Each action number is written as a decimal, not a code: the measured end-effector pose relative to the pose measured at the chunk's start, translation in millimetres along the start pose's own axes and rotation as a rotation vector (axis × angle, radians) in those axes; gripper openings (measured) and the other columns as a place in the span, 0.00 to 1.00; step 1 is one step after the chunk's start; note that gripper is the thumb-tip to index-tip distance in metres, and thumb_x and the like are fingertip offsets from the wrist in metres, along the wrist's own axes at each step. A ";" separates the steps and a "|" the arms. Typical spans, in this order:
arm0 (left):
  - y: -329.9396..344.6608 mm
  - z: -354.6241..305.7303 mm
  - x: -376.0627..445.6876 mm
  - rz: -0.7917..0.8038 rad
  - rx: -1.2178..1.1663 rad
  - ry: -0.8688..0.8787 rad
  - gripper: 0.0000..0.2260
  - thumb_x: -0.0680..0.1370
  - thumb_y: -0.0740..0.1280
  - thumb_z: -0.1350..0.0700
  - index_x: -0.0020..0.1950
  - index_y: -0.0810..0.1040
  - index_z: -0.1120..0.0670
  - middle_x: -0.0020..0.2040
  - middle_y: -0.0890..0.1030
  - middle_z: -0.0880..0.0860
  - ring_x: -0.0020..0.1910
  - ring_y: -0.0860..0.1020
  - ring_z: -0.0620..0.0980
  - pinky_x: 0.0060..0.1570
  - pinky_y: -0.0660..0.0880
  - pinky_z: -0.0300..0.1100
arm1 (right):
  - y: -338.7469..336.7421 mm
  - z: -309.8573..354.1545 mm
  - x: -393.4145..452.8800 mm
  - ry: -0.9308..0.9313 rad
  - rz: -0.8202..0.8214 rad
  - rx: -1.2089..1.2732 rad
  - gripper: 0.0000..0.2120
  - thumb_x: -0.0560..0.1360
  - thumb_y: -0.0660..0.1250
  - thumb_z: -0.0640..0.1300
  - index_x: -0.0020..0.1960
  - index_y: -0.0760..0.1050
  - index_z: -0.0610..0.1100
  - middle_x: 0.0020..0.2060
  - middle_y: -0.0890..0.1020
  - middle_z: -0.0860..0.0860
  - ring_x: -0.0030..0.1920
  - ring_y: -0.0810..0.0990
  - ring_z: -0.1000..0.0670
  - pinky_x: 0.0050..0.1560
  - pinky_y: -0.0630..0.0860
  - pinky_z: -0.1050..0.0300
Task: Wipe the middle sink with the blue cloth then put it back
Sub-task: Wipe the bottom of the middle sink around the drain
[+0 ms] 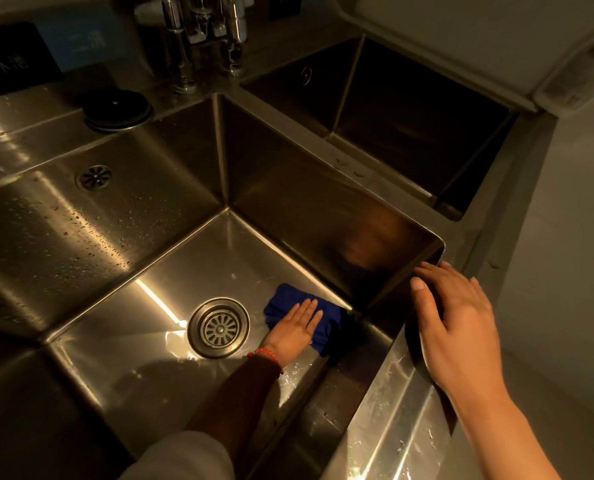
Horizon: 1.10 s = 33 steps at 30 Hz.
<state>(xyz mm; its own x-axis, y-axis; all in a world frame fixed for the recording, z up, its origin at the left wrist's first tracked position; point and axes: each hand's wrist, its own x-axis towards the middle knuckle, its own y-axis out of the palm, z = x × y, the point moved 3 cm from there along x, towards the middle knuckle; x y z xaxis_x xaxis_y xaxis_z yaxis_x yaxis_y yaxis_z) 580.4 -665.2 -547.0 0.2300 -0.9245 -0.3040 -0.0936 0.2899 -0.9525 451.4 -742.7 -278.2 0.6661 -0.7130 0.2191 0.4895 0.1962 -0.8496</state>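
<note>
On the floor of the middle sink (122,344), the blue cloth (326,322) lies bunched just right of the drain (218,328), near the right wall. Left hand (297,329) presses flat on it, fingers extended, not gripping. Right hand (458,327) rests open, holding nothing, on the sink's front right rim.

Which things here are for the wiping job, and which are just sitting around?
For the job:
- crumpled blue cloth, under the left hand
- steel middle sink with round metal drain

Just there:
- right hand on the sink's front rim
- chrome taps
- round black lid
- empty right sink
</note>
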 end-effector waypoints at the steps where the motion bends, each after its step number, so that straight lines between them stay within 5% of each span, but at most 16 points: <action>1: 0.2 0.6 -0.3 0.003 -0.006 0.000 0.26 0.83 0.50 0.63 0.78 0.41 0.61 0.78 0.41 0.62 0.78 0.42 0.58 0.77 0.42 0.49 | 0.0 -0.1 0.2 -0.001 0.001 -0.003 0.20 0.76 0.53 0.52 0.60 0.75 0.44 0.59 0.78 0.47 0.67 0.68 0.49 0.71 0.55 0.48; 33: 23.5 15.7 -67.2 0.136 -0.018 0.019 0.25 0.85 0.48 0.52 0.78 0.40 0.57 0.78 0.39 0.58 0.78 0.40 0.57 0.76 0.38 0.47 | -1.0 1.1 -1.5 0.002 0.025 -0.053 0.15 0.78 0.57 0.47 0.61 0.75 0.43 0.61 0.77 0.46 0.68 0.67 0.48 0.71 0.54 0.49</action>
<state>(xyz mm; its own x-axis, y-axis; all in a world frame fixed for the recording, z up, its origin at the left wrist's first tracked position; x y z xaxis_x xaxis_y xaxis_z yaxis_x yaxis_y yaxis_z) 578.0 -592.5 -549.3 0.1960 -0.8812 -0.4301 -0.1397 0.4091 -0.9017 450.6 -741.1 -277.2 0.6765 -0.7097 0.1966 0.4424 0.1782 -0.8789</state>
